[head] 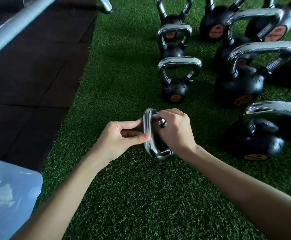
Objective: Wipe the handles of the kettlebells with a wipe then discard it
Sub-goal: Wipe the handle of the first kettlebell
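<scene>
On turf (141,196) — left hand (122,135), right hand (175,130) hold handle (149,148) (body mostly hidden).

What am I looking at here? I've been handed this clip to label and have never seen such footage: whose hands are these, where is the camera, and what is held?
There is no machine here. These are a person's two bare hands, filmed by one wide-angle camera worn on the head. It looks forward and down, so the forearms come in from the bottom edge. The floor is green artificial turf, with dark rubber mats to the left. Black kettlebells with chrome handles stand in rows on the turf. The left hand pinches the nearest kettlebell handle, and the right hand curls round the same handle from the other side. No wipe shows in either hand. A pale blue translucent object lies at the lower left, and I cannot tell what it is.
</scene>
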Tool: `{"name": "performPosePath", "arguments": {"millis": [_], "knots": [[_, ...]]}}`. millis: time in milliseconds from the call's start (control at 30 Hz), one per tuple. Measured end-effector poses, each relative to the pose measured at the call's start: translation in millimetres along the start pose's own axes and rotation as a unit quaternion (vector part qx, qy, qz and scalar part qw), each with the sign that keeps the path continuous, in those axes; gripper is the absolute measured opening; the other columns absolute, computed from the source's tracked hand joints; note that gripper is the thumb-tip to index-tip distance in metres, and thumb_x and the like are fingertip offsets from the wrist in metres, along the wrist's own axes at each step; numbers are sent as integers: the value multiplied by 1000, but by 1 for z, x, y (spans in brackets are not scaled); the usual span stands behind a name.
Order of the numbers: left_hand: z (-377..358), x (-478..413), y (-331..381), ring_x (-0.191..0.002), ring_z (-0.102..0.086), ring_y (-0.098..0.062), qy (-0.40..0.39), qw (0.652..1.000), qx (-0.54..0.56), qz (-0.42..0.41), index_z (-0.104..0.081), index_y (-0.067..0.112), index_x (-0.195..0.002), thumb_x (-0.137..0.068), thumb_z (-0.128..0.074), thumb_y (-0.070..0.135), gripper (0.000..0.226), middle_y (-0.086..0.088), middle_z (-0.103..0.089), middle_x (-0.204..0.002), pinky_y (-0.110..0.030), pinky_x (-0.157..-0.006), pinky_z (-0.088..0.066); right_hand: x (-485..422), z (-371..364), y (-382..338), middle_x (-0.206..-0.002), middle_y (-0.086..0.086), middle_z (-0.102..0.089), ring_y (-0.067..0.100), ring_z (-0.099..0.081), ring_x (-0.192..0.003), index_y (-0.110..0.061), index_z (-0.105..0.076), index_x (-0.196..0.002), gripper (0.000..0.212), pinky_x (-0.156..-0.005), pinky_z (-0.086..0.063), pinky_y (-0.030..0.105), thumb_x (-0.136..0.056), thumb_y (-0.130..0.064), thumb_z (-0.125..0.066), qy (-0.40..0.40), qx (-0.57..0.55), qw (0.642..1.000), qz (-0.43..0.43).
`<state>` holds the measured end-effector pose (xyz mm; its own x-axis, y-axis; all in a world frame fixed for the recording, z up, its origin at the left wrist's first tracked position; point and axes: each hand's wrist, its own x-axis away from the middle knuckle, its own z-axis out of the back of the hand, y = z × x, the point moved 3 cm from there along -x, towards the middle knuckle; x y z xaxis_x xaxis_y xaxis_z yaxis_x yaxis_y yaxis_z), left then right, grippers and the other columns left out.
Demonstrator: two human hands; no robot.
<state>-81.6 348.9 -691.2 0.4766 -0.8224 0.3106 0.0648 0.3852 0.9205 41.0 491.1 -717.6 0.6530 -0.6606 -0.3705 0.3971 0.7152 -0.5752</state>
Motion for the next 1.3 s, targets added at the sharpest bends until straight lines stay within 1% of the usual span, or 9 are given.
{"name": "performPosePath", "arguments": {"millis": [200, 367, 433, 533, 733, 900, 1000, 1100, 1300], "knots": [[-2, -1, 4, -106, -72, -7, 2, 1000, -8, 6, -65, 19, -130, -66, -86, 22, 67, 5, -77, -109, -29, -106, -50, 5, 11, 10, -82, -11, -74, 13, -60, -75, -23, -76, -86, 8, -69, -51, 35, -80, -26, -81, 11, -27, 999, -22], [-3, -1, 11, -105, -72, -6, 1, 1000, -29, 4, -70, 24, -123, -70, -88, 20, 55, 7, -78, -106, -35, -109, -47, -4, 15, 5, -82, -11, -74, 11, -63, -78, -19, -77, -85, 11, -73, -51, 30, -78, -24, -83, 28, -44, 998, -32], [-9, 0, 14, -103, -70, 2, 11, 998, -62, -3, -70, 28, -122, -73, -88, 25, 53, 11, -78, -106, -25, -105, -48, -5, 16, 6, -85, -14, -74, 10, -62, -79, -20, -76, -86, 10, -74, -50, 29, -79, -24, -82, 23, -43, 999, -21], [-18, -2, 24, -93, -61, 22, 44, 989, -139, -13, -66, 29, -131, -69, -90, 41, 67, 17, -74, -111, 3, -78, -44, 0, 25, 15, -79, -22, -65, 7, -61, -77, -22, -75, -82, 7, -74, -50, 27, -79, -18, -80, 19, -43, 997, -58], [-28, -35, 60, -94, -69, 3, -26, 964, -263, -40, -61, 29, -138, -69, -88, 40, 75, 19, -74, -106, -28, -90, -57, 4, 79, 51, -70, -20, -66, -12, -60, -67, -23, -75, -80, 7, -61, -42, 5, -79, -22, -82, 85, -74, 977, -180], [-35, -56, 96, -101, -71, -9, -164, 896, -403, -88, -55, 48, -138, -75, -83, 31, 70, 22, -69, -118, -48, -93, -57, 30, 119, 42, -68, -20, -65, -8, -60, -66, -26, -72, -80, 10, -57, -41, 6, -81, -23, -81, 146, -87, 965, -200], [-35, -58, 106, -117, -62, -3, -224, 847, -467, -122, -52, 51, -139, -77, -86, 35, 72, 29, -59, -132, -41, -103, -52, 39, 137, 27, -64, -22, -63, -6, -60, -65, -27, -71, -79, 12, -55, -40, 7, -82, -23, -82, 181, -94, 963, -176], [-42, -49, 109, -119, -58, 8, -272, 851, -431, -128, -56, 45, -138, -79, -86, 18, 72, 30, -58, -133, -31, -106, -50, 37, 150, 19, -61, -21, -61, -6, -59, -63, -27, -71, -80, 11, -53, -38, 7, -81, -24, -82, 183, -95, 966, -153], [-69, -28, 110, -130, -46, 7, -288, 798, -493, -193, -54, 44, -141, -86, -79, 14, 67, 30, -51, -143, -23, -112, -40, 30, 155, 28, -63, -20, -63, -6, -57, -61, -27, -73, -79, 10, -54, -38, 7, -80, -23, -82, 145, -104, 973, -147]]}}
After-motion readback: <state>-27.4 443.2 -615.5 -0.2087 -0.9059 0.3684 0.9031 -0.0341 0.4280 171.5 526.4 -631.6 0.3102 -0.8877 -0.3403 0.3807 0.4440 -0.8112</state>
